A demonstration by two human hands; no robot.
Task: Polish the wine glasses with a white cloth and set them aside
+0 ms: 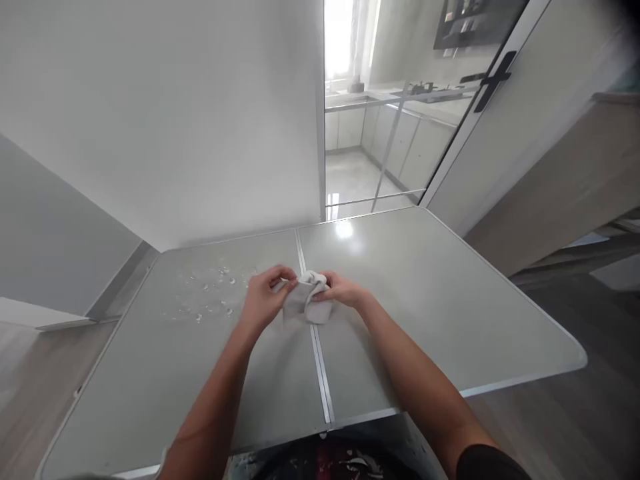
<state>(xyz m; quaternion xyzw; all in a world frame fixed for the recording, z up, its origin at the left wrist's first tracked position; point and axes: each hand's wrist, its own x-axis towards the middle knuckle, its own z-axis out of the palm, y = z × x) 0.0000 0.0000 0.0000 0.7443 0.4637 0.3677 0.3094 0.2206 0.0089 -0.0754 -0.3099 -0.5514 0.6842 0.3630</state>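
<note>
The fingers of the left hand (264,299) pinch one edge of a white cloth (318,312); those of the right hand (344,291) grip its folded opposite side, over the bench's (440,313) central seam (322,383). Water droplets (232,281) lie leftward.

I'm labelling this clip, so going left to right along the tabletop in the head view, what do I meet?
Clear droplets → left hand → white cloth → right hand.
</note>
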